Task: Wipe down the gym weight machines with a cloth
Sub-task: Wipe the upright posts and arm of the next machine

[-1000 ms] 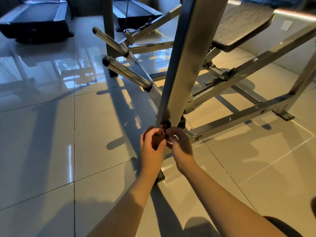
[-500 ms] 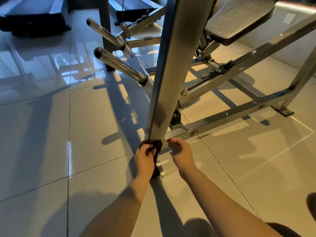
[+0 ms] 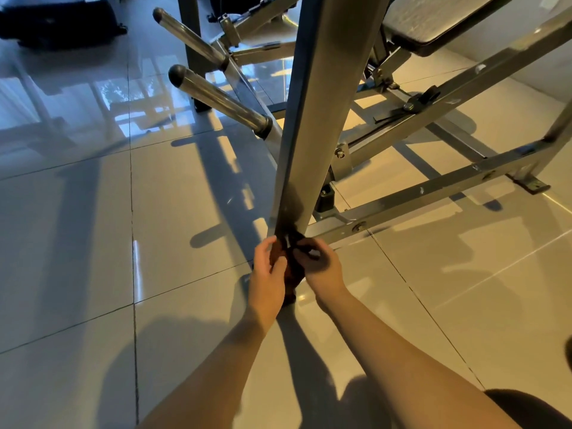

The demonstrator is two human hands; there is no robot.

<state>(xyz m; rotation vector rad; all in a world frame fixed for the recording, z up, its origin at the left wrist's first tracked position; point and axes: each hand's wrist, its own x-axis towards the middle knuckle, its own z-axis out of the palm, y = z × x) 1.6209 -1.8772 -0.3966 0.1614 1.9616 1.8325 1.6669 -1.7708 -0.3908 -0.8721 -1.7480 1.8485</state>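
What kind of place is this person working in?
Most likely a gym or a home workout room. A steel weight machine upright fills the middle of the view, chrome weight-plate pegs stick out from the frame, and a black padded seat sits behind it, all on a glossy tiled floor.

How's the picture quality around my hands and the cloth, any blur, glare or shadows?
Head view: the right hand is motion-blurred at the cloth, the left hand sharper. Head view: bright glare streak and window reflections on the floor tiles, hard shadows from the machine frame.
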